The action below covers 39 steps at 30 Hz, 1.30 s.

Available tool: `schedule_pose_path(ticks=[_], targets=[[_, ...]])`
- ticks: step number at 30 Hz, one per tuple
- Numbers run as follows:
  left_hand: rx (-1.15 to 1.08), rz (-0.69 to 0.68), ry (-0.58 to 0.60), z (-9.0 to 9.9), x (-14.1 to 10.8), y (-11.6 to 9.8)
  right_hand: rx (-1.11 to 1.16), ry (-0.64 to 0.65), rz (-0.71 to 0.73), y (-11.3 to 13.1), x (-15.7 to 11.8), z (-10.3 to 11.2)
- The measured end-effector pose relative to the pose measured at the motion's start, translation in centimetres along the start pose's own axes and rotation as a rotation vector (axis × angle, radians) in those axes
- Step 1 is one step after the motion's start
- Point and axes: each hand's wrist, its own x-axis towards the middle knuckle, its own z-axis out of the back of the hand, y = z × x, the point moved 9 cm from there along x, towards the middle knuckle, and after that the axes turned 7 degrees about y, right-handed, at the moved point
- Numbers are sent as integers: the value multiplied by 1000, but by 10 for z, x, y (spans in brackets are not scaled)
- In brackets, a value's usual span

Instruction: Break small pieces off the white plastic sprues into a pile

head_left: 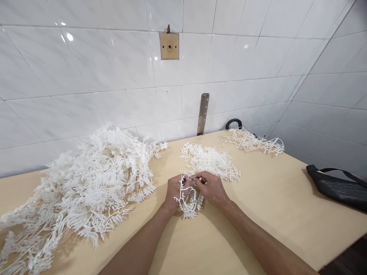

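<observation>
A white branching plastic sprig (189,204) hangs from my two hands above the middle of the table. My left hand (174,191) is closed around its upper part. My right hand (208,186) pinches at the same sprig from the other side, fingertips close to the left ones. The exact spot where the fingers meet is partly hidden. Just behind the hands lies a small heap of short white pieces (212,160). To the left spreads a large tangled pile of white branching sprigs (100,179).
Bare stripped white stems (254,141) lie at the back right, near a black ring-shaped handle (233,123). A black bag (338,187) rests on the table's right edge (341,263). Against the tiled wall (114,68) stands a metal strip (203,114), below a socket plate (169,46).
</observation>
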Motion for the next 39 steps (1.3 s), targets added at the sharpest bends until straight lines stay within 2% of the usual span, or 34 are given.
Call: schedule_pose_path(ticks=[9, 14, 20, 25, 32, 35, 39], targets=[[159, -43, -24, 1, -1, -7, -68, 25, -32, 5, -1, -5], [176, -44, -20, 1, 0, -4, -73, 63, -27, 6, -2, -10], [183, -35, -25, 2, 1, -8, -28, 30, -140, -1, 1, -11], [39, -11, -16, -1, -4, -13, -36, -132, -268, -21, 1, 12], [-281, 96, 35, -8, -2, -2, 240, -258, -279, -44, -2, 41], [-366, 150, 37, -10, -2, 4, 260, -182, -257, -34, -1, 38], [-418, 188, 43, -14, -5, 9, 266, 39, -220, -10, 0, 15]])
